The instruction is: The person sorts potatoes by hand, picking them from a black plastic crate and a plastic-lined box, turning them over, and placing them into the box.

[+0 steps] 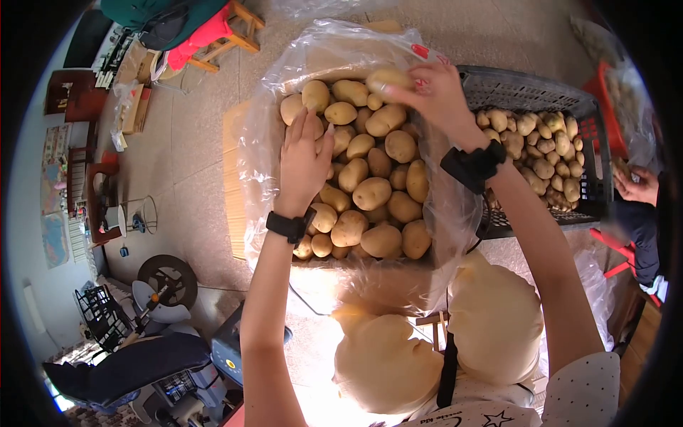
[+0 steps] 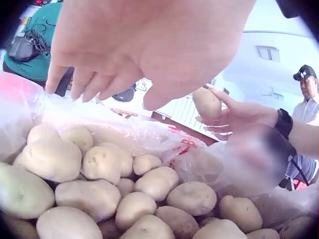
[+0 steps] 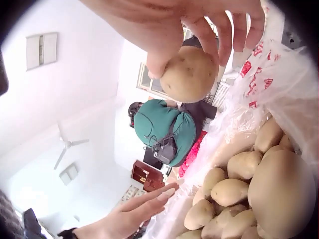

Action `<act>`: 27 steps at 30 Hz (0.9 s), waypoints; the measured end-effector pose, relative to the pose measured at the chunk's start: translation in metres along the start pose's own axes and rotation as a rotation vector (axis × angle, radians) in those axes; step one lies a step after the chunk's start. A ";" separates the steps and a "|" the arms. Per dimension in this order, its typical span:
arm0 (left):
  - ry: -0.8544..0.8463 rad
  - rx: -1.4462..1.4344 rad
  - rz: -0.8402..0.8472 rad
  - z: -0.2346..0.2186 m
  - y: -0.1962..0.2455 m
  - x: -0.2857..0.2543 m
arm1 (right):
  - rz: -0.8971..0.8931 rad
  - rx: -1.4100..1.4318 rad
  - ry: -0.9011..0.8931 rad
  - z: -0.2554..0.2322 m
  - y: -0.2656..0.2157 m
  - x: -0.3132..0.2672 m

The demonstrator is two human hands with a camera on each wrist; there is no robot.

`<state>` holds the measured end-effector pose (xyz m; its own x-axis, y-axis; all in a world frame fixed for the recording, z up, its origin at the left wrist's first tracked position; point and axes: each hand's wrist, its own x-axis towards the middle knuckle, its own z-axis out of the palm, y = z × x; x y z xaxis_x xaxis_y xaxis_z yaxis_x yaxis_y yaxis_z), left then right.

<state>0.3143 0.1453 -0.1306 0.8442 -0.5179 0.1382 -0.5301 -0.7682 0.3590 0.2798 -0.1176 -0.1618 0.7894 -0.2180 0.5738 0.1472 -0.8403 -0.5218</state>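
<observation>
A potato [image 3: 188, 74] is held between the thumb and fingers of my right hand [image 1: 440, 92], above the far right corner of a box lined with a clear plastic bag [image 1: 257, 153]. Many potatoes [image 1: 372, 193] fill that box. My left hand [image 1: 304, 160] is over the left side of the pile, its fingers extended. In the left wrist view, the palm hangs above the potatoes with nothing gripped, and the held potato appears beyond it to the right.
To the right stands a black plastic crate [image 1: 594, 114] of smaller potatoes. Beside it are a red container [image 1: 610, 107] and another person's hand [image 1: 640, 186]. A cardboard flap [image 1: 233, 178] sticks out at the box's left. A person in green [image 3: 164, 129] is farther off.
</observation>
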 end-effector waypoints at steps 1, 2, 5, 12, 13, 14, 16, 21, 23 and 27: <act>0.044 -0.080 0.004 -0.001 -0.003 -0.004 | -0.002 0.111 -0.133 0.004 -0.006 0.004; 0.087 -0.160 0.010 -0.002 -0.005 -0.007 | -0.008 0.112 -0.135 0.010 -0.013 0.009; 0.123 -0.224 -0.088 -0.003 -0.010 -0.019 | -0.328 0.114 -0.387 0.039 -0.020 0.016; 0.101 -0.225 -0.105 -0.003 -0.012 -0.039 | -0.433 -0.027 -0.523 0.073 -0.018 0.015; 0.091 -0.248 -0.120 -0.003 -0.012 -0.040 | -0.435 -0.030 -0.526 0.071 -0.017 0.015; 0.080 -0.271 -0.134 -0.003 -0.012 -0.041 | -0.409 -0.029 -0.537 0.068 -0.015 0.015; 0.101 -0.215 -0.079 -0.001 -0.012 -0.036 | -0.381 -0.030 -0.551 0.064 -0.010 0.016; -0.121 -0.154 -0.116 0.018 -0.011 -0.007 | -0.073 0.019 -0.449 0.036 0.010 0.022; -0.016 0.304 0.119 0.044 -0.013 0.004 | 0.009 0.073 -0.431 0.018 0.012 0.020; -0.084 0.259 -0.049 0.070 0.000 0.028 | 0.028 0.059 -0.354 -0.006 0.013 0.002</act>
<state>0.3327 0.1047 -0.1912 0.8657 -0.4986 0.0452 -0.5003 -0.8583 0.1144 0.2796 -0.1318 -0.1637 0.9496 -0.0461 0.3100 0.1489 -0.8041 -0.5756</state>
